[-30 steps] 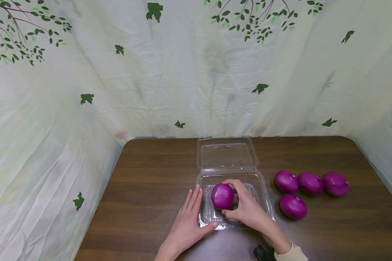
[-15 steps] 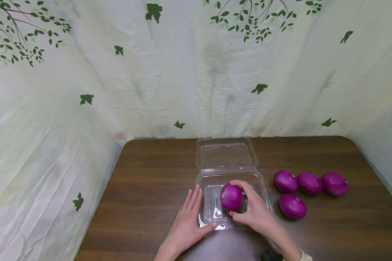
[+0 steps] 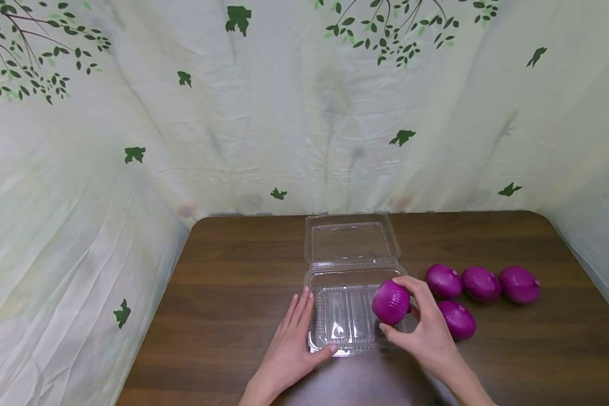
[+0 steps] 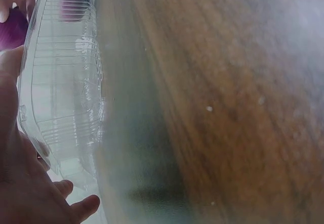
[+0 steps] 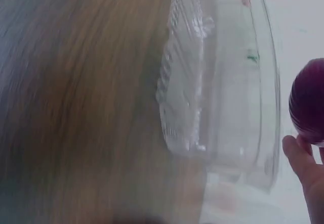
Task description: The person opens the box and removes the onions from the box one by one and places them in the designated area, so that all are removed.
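A purple onion (image 3: 391, 302) is gripped between the thumb and fingers of my right hand (image 3: 428, 332), over the right side of a clear plastic clamshell container (image 3: 341, 316). In the right wrist view the onion (image 5: 310, 102) shows above the container's rim. My left hand (image 3: 295, 344) lies with straight fingers along the container's left edge, its thumb at the front left corner. The left wrist view shows the left hand (image 4: 25, 168) against the container wall (image 4: 66, 92). The container's lid (image 3: 352, 239) stands open toward the back.
Several more purple onions (image 3: 481, 284) lie on the brown wooden table (image 3: 233, 316) to the right; the front one (image 3: 459, 320) is partly covered by the right hand. Behind the table hangs a pale curtain (image 3: 304, 113) printed with green leaves.
My right hand has carried the onion rightward, from the middle of the container to its right side. The left hand and the container have stayed in place.
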Demonstrator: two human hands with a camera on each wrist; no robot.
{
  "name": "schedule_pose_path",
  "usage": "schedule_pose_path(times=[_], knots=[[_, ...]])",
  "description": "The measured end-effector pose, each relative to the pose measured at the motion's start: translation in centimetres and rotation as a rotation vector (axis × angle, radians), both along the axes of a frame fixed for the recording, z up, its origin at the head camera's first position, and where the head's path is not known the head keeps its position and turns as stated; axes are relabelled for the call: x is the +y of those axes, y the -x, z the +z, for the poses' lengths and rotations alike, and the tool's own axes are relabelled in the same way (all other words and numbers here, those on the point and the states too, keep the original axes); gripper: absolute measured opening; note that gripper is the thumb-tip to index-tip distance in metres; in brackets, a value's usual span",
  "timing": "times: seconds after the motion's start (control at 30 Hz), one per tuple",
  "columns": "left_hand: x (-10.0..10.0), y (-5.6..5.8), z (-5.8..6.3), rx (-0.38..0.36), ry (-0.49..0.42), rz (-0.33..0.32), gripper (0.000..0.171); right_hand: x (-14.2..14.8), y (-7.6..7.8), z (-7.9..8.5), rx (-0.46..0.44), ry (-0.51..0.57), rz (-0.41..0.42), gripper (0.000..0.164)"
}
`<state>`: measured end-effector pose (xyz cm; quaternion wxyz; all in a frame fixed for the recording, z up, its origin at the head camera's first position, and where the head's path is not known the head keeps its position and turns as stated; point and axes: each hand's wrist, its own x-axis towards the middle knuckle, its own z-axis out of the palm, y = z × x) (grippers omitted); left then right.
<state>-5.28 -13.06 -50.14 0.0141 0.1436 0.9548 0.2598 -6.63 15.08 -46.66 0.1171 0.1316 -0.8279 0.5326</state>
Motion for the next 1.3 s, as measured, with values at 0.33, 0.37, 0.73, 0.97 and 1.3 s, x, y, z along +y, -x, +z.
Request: schedule_pose_path(times=[0.33, 0.37, 0.73, 0.97, 1.3], knots=[[0.0, 0.0, 0.1, 0.015, -0.003, -0.005, 0.105, 3.1, -0.7, 0.6, 0.008, -0.088, -0.104, 0.089], [0.0, 0.1, 0.1, 0.015, -0.002, -0.005, 0.106, 3.4, -0.7, 0.7, 0.012, -0.098, -0.116, 0.089], [0.0, 0.1, 0.3, 0.007, -0.002, -0.006, 0.105, 6.8, -1.4, 1.4, 0.067, -0.151, -0.233, 0.099], [0.1, 0.0, 0.2, 0.008, -0.021, -0.004, 0.104, 8.3, -2.2, 1.5, 0.017, -0.067, -0.288, 0.102], [0.1, 0.0, 0.1, 0.003, -0.028, -0.002, 0.105, 11.2, -3.1, 1.3, -0.008, -0.099, -0.337, 0.093]])
